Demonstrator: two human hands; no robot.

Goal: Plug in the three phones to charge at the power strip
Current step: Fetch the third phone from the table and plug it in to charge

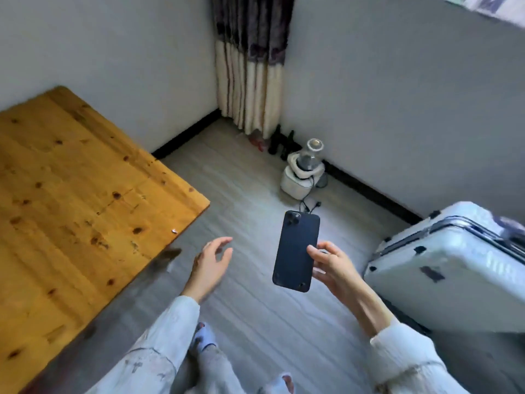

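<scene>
Beside wooden table (85, 194) & pale suitcase (454, 268), above grey floor (255, 308): dark phone (295, 251) pinched by right hand (332, 265), back up. Left hand (210, 263) loose, holding nothing. No power strip or cable visible; best to find those w/ free hand, keeping the port end clear.

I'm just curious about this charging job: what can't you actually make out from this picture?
- Phone in the right hand: screen faces away, head view.
- Power strip, other two phones: nowhere in the frame.
- Suitcase: cut off by the right edge.
- Items below the curtain: blurred, small.
</scene>
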